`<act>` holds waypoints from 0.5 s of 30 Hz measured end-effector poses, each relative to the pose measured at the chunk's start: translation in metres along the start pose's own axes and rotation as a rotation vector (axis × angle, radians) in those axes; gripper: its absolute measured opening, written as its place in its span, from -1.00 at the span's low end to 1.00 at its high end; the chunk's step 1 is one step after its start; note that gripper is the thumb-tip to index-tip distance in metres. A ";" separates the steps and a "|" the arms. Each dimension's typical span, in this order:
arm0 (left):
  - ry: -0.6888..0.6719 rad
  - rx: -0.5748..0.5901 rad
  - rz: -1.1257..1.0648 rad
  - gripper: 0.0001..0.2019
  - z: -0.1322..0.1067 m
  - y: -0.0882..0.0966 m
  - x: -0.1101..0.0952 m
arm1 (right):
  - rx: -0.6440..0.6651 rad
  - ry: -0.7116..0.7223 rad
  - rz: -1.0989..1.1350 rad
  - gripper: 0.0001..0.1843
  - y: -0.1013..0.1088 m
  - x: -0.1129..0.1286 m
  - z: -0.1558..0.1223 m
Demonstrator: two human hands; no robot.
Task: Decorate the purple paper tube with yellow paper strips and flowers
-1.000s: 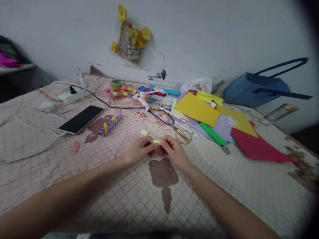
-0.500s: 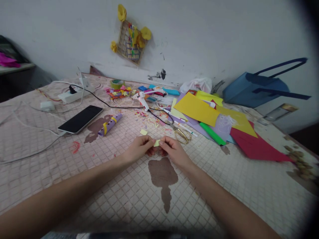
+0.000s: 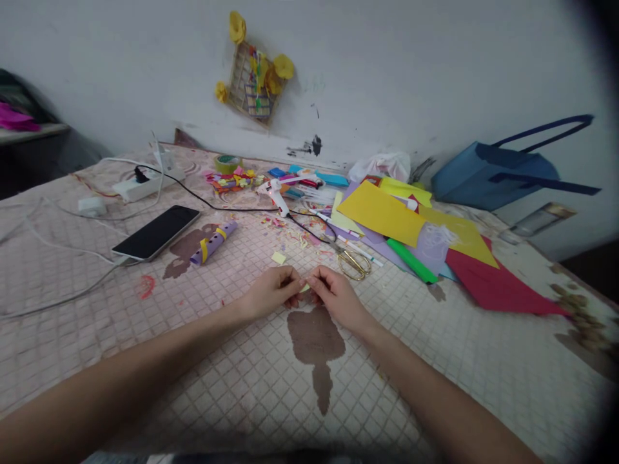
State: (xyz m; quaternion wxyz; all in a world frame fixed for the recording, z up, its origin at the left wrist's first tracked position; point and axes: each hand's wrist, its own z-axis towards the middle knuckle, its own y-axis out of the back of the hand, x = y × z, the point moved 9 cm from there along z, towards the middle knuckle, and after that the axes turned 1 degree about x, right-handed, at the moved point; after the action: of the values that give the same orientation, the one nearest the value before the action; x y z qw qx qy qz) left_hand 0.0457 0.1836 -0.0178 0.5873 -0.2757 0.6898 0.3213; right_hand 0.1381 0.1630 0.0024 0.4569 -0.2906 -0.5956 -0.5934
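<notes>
Two bare hands are held close together at the near middle of a grid-patterned cloth cover. At far left, a white power strip is placed beyond a black smartphone, and a purple paper roll banded with yellow is laid just right of the phone. The left hand is curled almost shut, and a small pale yellow-green paper scrap is pinched between it and the right hand, which is curled likewise; the scrap is partly hidden by the fingers. A similar paper square is lying just beyond the left hand. Gold-handled scissors are lying just beyond the right hand, and a yellow paper sheet and a red paper sheet are spread farther right.
</notes>
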 end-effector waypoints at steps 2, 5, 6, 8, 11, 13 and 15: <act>0.012 0.036 -0.002 -0.72 0.000 -0.002 0.002 | -0.017 0.039 -0.133 -0.76 0.001 0.006 -0.001; 0.007 0.077 0.005 -0.72 0.001 -0.004 0.002 | 0.005 0.112 -0.274 -0.79 0.000 0.016 0.000; 0.004 0.079 0.003 -0.72 0.001 -0.004 0.002 | 0.021 0.134 -0.303 -0.79 0.000 0.018 0.000; 0.016 0.066 -0.027 -0.71 0.001 -0.002 0.004 | 0.005 0.159 -0.369 -0.79 0.009 0.019 0.003; 0.069 0.017 -0.125 -0.70 0.003 0.003 0.009 | -0.177 0.127 -0.487 -0.82 0.046 0.008 0.009; 0.101 -0.014 -0.200 -0.70 0.003 0.005 0.012 | -0.313 0.062 -0.559 -0.86 0.076 -0.008 0.011; 0.122 -0.030 -0.264 -0.71 0.004 0.007 0.013 | -0.367 0.009 -0.651 -0.87 0.095 -0.026 0.013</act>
State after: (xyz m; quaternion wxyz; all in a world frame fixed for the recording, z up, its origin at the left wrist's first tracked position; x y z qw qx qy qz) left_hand 0.0411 0.1907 -0.0307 0.5774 -0.3917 0.6770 0.2343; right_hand 0.2305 0.1925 0.0230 0.1871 -0.1606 -0.5385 -0.8058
